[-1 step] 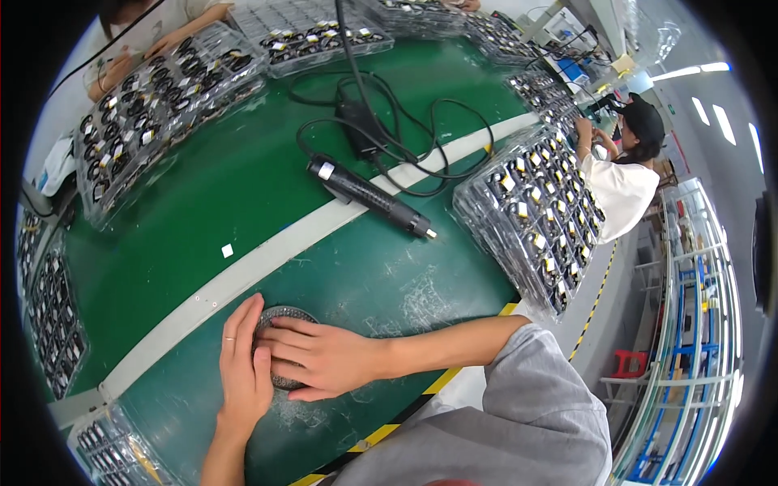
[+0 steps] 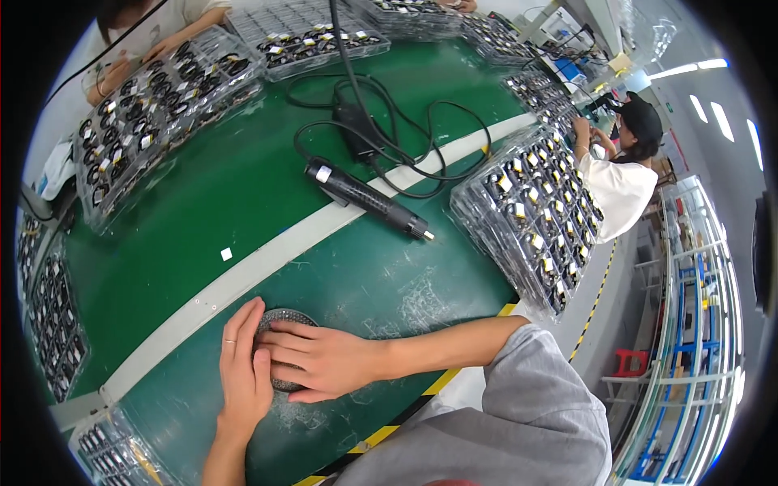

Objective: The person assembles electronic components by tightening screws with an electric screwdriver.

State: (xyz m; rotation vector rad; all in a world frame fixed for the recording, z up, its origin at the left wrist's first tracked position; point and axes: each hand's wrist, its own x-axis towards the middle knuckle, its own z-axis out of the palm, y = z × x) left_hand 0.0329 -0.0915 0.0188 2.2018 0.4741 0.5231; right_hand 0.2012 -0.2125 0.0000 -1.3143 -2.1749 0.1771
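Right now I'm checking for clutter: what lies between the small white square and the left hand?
In the head view, the pale strip crosses the green tabletop between the small white square and the left hand; no loose item shows there.

black electric screwdriver (image 2: 369,198) | cabled black box (image 2: 353,131) | stacked clear trays (image 2: 489,236) | white square (image 2: 226,254) | red stool (image 2: 631,363)

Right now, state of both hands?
Left hand: open, fingers extended along the left side of the round dish; nothing seen held.
Right hand: open, fingers spread over the dish; can't tell if anything's under them.
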